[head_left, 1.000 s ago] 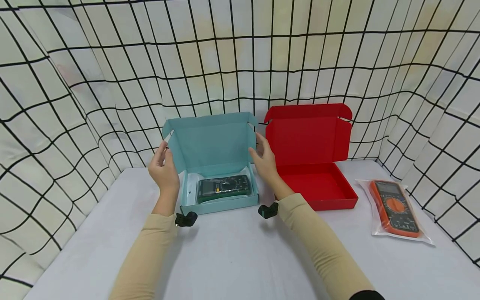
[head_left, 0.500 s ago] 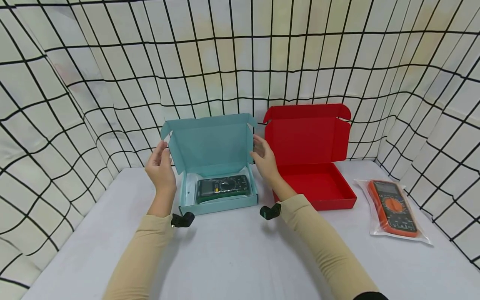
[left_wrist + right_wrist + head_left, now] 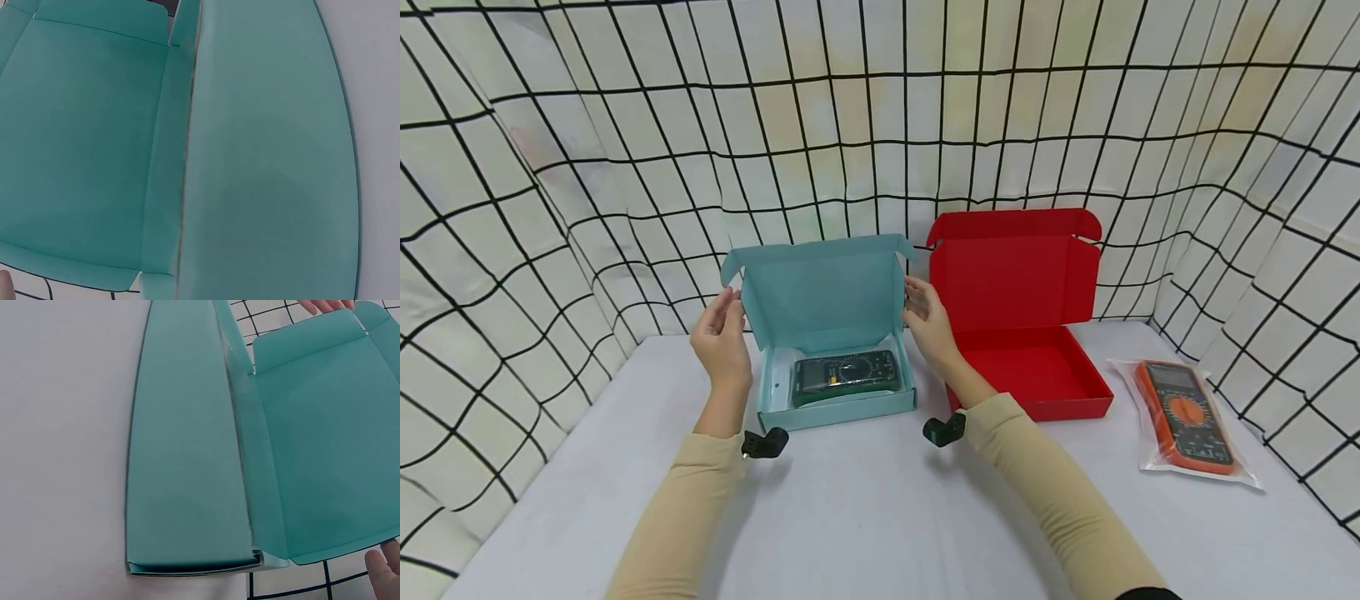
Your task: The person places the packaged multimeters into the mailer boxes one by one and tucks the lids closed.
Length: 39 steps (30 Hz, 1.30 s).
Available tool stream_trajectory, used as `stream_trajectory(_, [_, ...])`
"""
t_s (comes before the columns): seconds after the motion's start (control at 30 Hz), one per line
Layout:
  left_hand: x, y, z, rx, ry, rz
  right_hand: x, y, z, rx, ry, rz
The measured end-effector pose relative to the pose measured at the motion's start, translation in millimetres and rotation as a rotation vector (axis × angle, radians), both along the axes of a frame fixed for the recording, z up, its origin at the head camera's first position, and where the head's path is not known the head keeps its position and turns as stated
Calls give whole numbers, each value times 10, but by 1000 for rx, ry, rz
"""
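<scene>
A teal cardboard box point(image 3: 842, 407) stands on the table with its lid point(image 3: 823, 292) raised. Inside lies a dark multimeter point(image 3: 846, 375), in what looks like clear plastic wrapping. My left hand point(image 3: 722, 358) is at the lid's left side flap, fingers extended along it. At the opposite flap is my right hand point(image 3: 934, 333), its thumb apart from the fingers; in the right wrist view the fingertips point(image 3: 378, 575) touch or nearly touch the lid's edge. The box's front wall point(image 3: 269, 150) fills much of the left wrist view.
Right of the teal box stands an open red box point(image 3: 1037, 379), its lid upright. An orange multimeter point(image 3: 1187, 412) in a clear bag lies farther right on the white table point(image 3: 857, 517). White walls with a black grid point(image 3: 887, 108) enclose the back and sides.
The teal lid's top edge has dropped slightly, tilting toward me. My left hand has shifted a little left, and my right hand has moved slightly down along the flap.
</scene>
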<state>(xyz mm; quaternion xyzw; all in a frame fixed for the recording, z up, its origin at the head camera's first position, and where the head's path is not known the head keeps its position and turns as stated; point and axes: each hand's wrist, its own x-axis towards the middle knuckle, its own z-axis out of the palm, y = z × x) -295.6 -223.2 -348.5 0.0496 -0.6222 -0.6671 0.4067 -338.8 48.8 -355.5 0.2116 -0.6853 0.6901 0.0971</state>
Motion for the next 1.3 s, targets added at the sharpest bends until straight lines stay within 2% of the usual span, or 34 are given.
stream_trajectory(0.23, [10,19,-34,18,32,31,14,-3,-52,-11,10,-3])
stream_trajectory(0.67, [32,64,-124,88,49,27,52,-33,-133,-19,21,-22])
stream_trajectory(0.9, [31,78,-154,116,64,50,74,-31,-211,-11,17,4])
stream_trajectory(1.1, [41,73,-151,129,35,22,103,-8,-205,-24,-17,7])
stream_trajectory(1.3, [52,69,-155,126,4,5,105,-13,-197,-21,-36,49])
